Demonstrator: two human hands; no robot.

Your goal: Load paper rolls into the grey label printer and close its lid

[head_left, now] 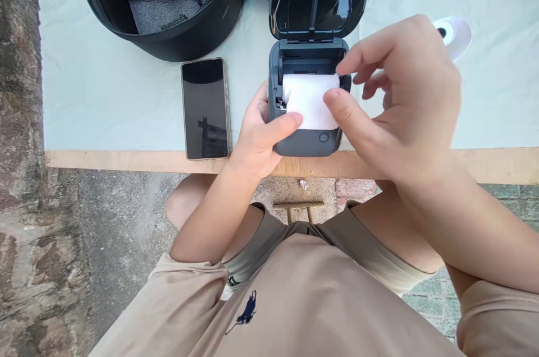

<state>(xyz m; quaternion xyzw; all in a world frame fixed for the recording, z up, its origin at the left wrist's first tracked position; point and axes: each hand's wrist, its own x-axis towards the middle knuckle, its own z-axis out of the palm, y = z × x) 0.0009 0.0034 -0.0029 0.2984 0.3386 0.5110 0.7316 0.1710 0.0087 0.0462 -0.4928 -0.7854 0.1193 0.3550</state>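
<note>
Paper [314,104] in the open printer [305,146], at the table's [105,99] near edge: one roll, likely light, soft, easily creased; best held by its two ends. Printer, one, probably stiff and fairly light, raised lid [311,28] likely the fragile part; take by body sides. Left hand [261,135] grips printer's left side, thumb over paper. Right hand [415,87] unclenched, thumb and forefinger parted at paper's right end; contact, cannot tell. Outward: one phone [205,104], near edge, left of printer; one case [197,37], open, farther in; one white disc [457,34], partly behind right hand
</note>
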